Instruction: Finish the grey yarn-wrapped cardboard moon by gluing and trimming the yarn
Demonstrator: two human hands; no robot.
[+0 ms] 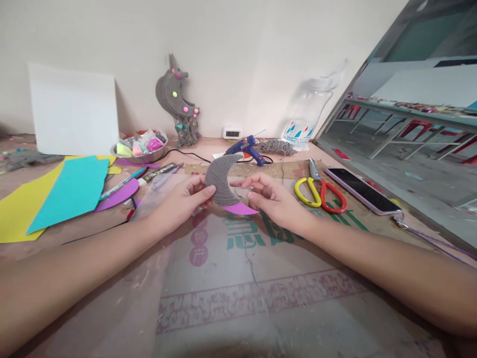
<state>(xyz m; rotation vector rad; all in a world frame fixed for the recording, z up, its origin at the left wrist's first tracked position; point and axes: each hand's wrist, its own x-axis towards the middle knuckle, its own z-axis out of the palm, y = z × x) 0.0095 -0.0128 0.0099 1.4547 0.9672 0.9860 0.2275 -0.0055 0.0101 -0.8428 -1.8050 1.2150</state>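
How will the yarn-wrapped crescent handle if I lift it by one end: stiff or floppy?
Probably stiff: the crescent keeps its curve, held upright only at its edges by the left hand and right hand. Likely light, since a loose pinch carries it. The grey wrap should grip well; the bare purple tip may be slicker.

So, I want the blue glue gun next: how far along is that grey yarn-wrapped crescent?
Most of the purple card crescent is already wound in grey yarn. The left hand and right hand both pinch it above the printed cardboard. Its lower purple tip is still bare, and it carries no pom-poms, unlike the decorated grey moon leaning on the wall.
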